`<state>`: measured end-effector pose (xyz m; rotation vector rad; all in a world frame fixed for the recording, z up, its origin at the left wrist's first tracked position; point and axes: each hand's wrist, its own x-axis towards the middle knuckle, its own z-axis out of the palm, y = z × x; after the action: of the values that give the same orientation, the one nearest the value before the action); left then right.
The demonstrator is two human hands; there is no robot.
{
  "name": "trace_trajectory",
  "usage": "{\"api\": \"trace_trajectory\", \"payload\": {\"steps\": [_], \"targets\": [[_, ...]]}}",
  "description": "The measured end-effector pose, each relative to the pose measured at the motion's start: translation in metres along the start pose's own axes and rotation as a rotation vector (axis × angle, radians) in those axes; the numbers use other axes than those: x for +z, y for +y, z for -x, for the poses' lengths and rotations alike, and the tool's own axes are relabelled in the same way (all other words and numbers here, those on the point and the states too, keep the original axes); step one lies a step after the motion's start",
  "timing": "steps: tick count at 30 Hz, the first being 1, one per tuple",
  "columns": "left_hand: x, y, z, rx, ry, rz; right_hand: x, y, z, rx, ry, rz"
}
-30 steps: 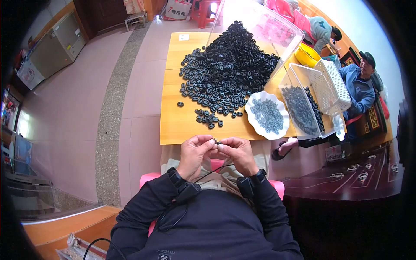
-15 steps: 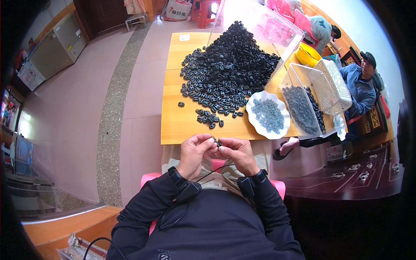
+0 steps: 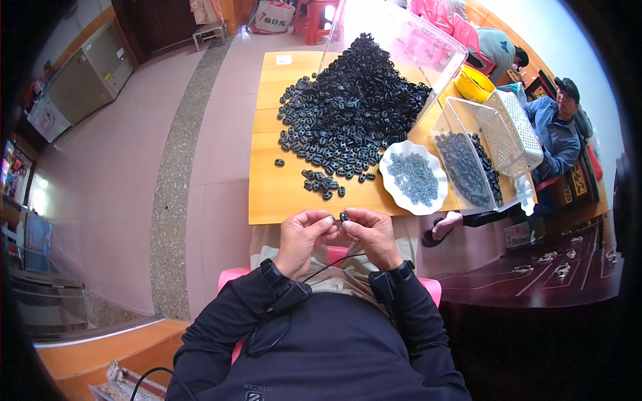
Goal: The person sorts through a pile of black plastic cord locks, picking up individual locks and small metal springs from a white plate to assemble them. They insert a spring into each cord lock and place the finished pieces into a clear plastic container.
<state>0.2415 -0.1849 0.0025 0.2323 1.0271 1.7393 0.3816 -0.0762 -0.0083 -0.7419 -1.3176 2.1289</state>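
While both hands are held close together just short of the table's (image 3: 267, 200) near edge, the right hand (image 3: 372, 238) pinches one small black piece (image 3: 344, 216) between thumb and forefinger; the left hand (image 3: 299, 242), just beside it, has thumb and forefinger drawn together, though whether they grip anything tiny cannot be told. Only that one piece is clearly being handled, and whether it is finished does not show. Past the edge sits a small cluster (image 3: 319, 182) of black two-holed pieces, a little apart from the rest: perhaps done, perhaps merely drawn out. To its right, a scalloped white plate (image 3: 386, 184) bears plenty of small greyish parts (image 3: 414, 177). Farther right, a clear container (image 3: 449, 115) holds grey parts and black pieces on separate sides, with a perforated white basket (image 3: 518, 130) beside it. Beyond the cluster spreads a great heap (image 3: 368, 100) of similar black pieces, so most of the work looks left. At its far side is a large clear tub (image 3: 401, 33).
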Motion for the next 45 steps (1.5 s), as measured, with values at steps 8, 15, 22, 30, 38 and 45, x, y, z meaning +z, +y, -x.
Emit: {"api": "trace_trajectory", "payload": {"steps": [8, 15, 22, 30, 38, 45], "targets": [[0.0, -0.001, 0.0, -0.028, -0.009, -0.009, -0.002, 0.002, -0.001, -0.004, 0.0, -0.012], [0.0, 0.0, 0.001, -0.026, -0.026, -0.019, -0.002, 0.002, 0.0, -0.007, -0.006, -0.006], [-0.002, -0.003, 0.0, -0.029, -0.037, -0.047, -0.004, 0.003, -0.001, -0.013, -0.025, 0.01], [0.0, -0.002, 0.001, -0.045, -0.024, -0.055, 0.0, -0.002, 0.001, 0.008, -0.087, 0.016], [0.001, -0.002, 0.002, -0.043, -0.009, -0.07, 0.001, -0.006, 0.002, 0.032, -0.085, 0.018], [-0.001, -0.003, 0.002, -0.047, -0.051, -0.054, -0.001, -0.007, 0.003, 0.035, -0.086, 0.026]]}}
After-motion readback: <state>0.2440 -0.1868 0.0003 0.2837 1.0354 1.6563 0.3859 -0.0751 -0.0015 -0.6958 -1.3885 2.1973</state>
